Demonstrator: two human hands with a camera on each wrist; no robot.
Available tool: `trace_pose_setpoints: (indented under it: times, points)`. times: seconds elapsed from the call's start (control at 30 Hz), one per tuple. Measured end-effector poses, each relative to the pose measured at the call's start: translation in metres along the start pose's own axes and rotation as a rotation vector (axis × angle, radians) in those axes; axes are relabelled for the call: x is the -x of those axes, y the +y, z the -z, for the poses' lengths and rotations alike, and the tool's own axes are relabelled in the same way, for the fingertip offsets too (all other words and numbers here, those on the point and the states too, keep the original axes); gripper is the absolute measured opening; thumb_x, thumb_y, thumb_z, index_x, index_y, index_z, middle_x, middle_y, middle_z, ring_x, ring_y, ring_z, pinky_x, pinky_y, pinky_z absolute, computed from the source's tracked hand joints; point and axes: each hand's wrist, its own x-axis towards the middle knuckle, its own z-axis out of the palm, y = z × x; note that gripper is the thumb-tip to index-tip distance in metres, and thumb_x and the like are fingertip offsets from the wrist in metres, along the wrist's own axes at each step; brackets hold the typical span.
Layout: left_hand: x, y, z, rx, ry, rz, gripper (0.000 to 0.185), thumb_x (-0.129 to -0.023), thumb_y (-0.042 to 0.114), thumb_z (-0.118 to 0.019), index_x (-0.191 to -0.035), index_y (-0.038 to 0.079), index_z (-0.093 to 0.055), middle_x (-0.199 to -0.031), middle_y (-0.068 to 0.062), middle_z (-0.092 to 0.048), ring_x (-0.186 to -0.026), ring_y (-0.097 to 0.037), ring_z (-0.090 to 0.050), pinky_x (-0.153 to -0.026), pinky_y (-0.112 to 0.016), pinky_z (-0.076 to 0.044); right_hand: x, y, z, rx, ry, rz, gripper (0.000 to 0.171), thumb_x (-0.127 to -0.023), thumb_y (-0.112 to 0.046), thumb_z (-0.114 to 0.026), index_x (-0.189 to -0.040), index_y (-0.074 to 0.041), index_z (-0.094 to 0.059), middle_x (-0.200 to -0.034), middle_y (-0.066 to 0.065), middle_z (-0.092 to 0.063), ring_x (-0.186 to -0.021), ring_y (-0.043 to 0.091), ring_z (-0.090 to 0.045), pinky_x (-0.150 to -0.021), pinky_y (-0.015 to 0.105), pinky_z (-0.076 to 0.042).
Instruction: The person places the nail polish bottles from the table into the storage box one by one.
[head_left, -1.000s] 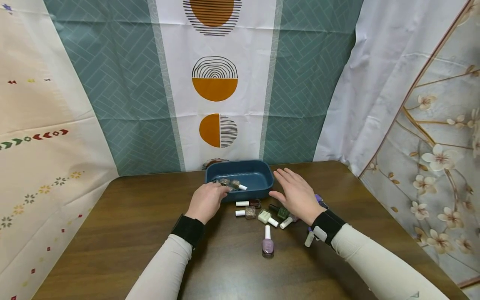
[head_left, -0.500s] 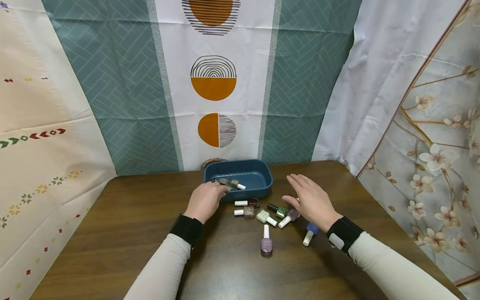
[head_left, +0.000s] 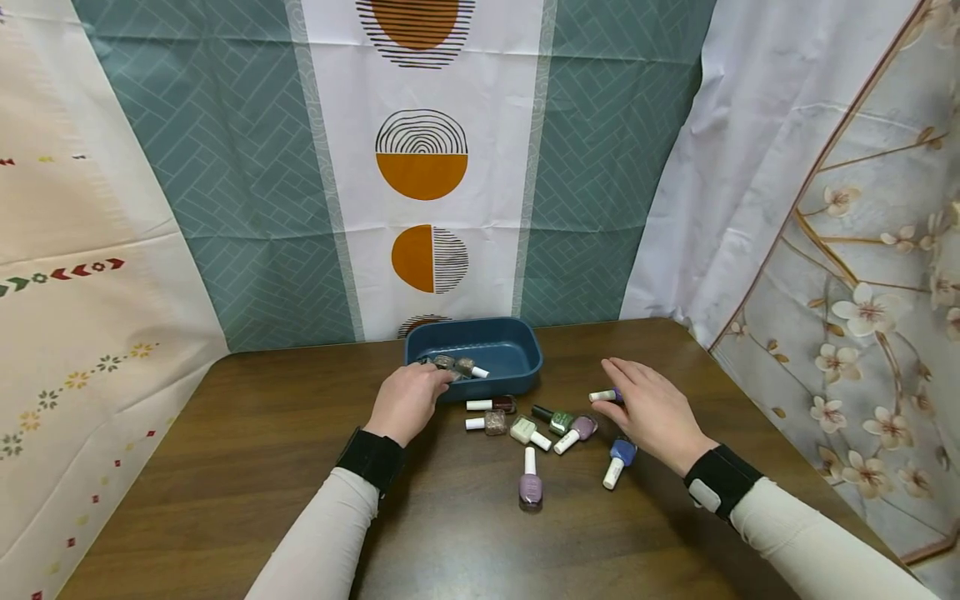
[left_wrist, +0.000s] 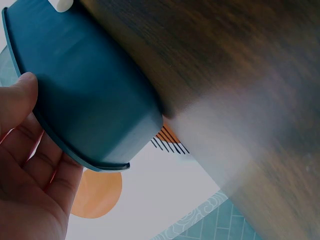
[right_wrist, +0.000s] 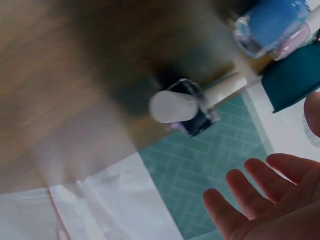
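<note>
Backdrop: hung cloths, teal herringbone with an orange half-circle panel at 12 o'clock, floral sheet at 3 o'clock

Surface: dark wooden table [head_left: 225,467]

Item 1: blue tray [head_left: 510,350], far centre of the table, holding a few nail polish bottles [head_left: 461,367] along its near-left inside edge

Item 2: left hand [head_left: 408,400], at the tray's near-left corner; grip closed round the rim, thumb on the outer wall in the wrist view

Item 3: right hand [head_left: 652,412], at 3 o'clock from the loose bottles; grip open, fingers straight and spread, fingertips at the purple bottle [head_left: 606,394] with a white cap; whether they touch it cannot be told

Item 4: loose bottles lying on the table just near of the tray: dark red [head_left: 504,404], glitter [head_left: 495,422], pale green [head_left: 522,430], dark green [head_left: 558,421], mauve [head_left: 583,427], blue [head_left: 622,452], lilac [head_left: 530,487] nearest the person
</note>
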Motion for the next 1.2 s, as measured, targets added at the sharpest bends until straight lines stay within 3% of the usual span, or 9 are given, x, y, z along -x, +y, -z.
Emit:
trace_pose_setpoints:
  times: [0.7, 0.87, 0.97, 1.07, 1.2]
  points:
    - [-0.001, -0.002, -0.002, -0.013, -0.008, 0.0, 0.017, -0.1, 0.01, -0.083, -0.116, 0.011, -0.086, -0.097, -0.005, -0.079, -0.092, -0.028, -0.076, -0.088, -0.045, -0.063, 0.036, 0.027, 0.001, 0.072, -0.045, -0.104, 0.072, -0.101, -0.042, -0.082, -0.152, 0.004, -0.06, -0.144, 0.028, -0.066, -0.128, 0.047, -0.065, -0.1, 0.065, -0.056]
    - [-0.002, -0.002, -0.001, -0.005, -0.002, 0.003, 0.017, -0.099, 0.009, -0.084, -0.116, 0.01, -0.086, -0.098, -0.006, -0.08, -0.093, -0.028, -0.076, -0.088, -0.046, -0.063, 0.04, 0.032, 0.003, 0.086, -0.074, -0.132, 0.062, -0.1, -0.042, -0.084, -0.139, 0.004, -0.07, -0.128, 0.025, -0.072, -0.114, 0.044, -0.071, -0.089, 0.062, -0.061]
    - [-0.002, -0.002, -0.001, 0.002, -0.002, 0.005, 0.017, -0.099, 0.008, -0.084, -0.116, 0.01, -0.086, -0.099, -0.006, -0.08, -0.094, -0.028, -0.076, -0.089, -0.046, -0.063, 0.043, 0.035, 0.003, 0.083, -0.088, -0.142, 0.052, -0.098, -0.041, -0.086, -0.125, 0.002, -0.076, -0.108, 0.016, -0.074, -0.094, 0.034, -0.072, -0.074, 0.055, -0.062]
    - [-0.003, -0.001, -0.001, 0.001, -0.006, 0.004, 0.017, -0.099, 0.008, -0.084, -0.116, 0.01, -0.086, -0.099, -0.006, -0.08, -0.094, -0.028, -0.076, -0.089, -0.046, -0.063, 0.045, 0.038, 0.003, 0.082, -0.093, -0.141, 0.042, -0.097, -0.041, -0.086, -0.111, -0.002, -0.078, -0.09, 0.005, -0.068, -0.075, 0.022, -0.064, -0.06, 0.047, -0.054]
    - [-0.002, -0.002, -0.002, 0.002, -0.017, 0.009, 0.018, -0.1, 0.009, -0.083, -0.117, 0.009, -0.086, -0.1, -0.006, -0.08, -0.095, -0.028, -0.076, -0.09, -0.046, -0.063, 0.045, 0.038, 0.002, 0.073, -0.112, -0.151, 0.033, -0.098, -0.039, -0.086, -0.098, -0.008, -0.077, -0.079, -0.002, -0.06, -0.066, 0.015, -0.052, -0.055, 0.04, -0.044]
